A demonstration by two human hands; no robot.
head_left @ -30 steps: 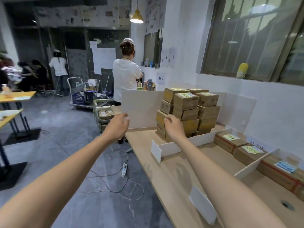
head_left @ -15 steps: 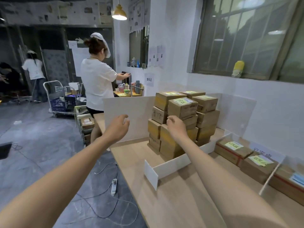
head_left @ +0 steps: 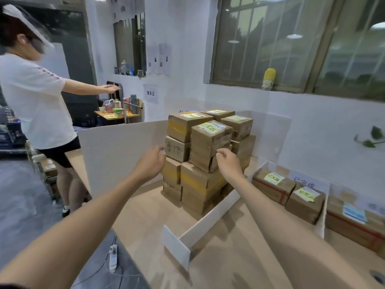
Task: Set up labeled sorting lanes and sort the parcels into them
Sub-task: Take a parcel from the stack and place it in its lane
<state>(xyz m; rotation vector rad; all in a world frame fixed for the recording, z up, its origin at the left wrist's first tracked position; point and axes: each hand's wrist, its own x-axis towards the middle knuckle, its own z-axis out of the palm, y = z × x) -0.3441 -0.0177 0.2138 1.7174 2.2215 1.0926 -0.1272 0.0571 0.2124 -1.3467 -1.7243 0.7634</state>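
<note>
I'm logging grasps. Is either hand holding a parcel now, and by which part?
Nothing is held. The left hand and right hand hover open on either side of the front top parcel, fingers loosely curled, gripping nothing.

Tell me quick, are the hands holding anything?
Left hand: open, holding nothing, beside the stacked boxes.
Right hand: open, fingers loosely curled, holding nothing.

one camera on the person's head looks forward and down, close over the desk and boxes.
</note>
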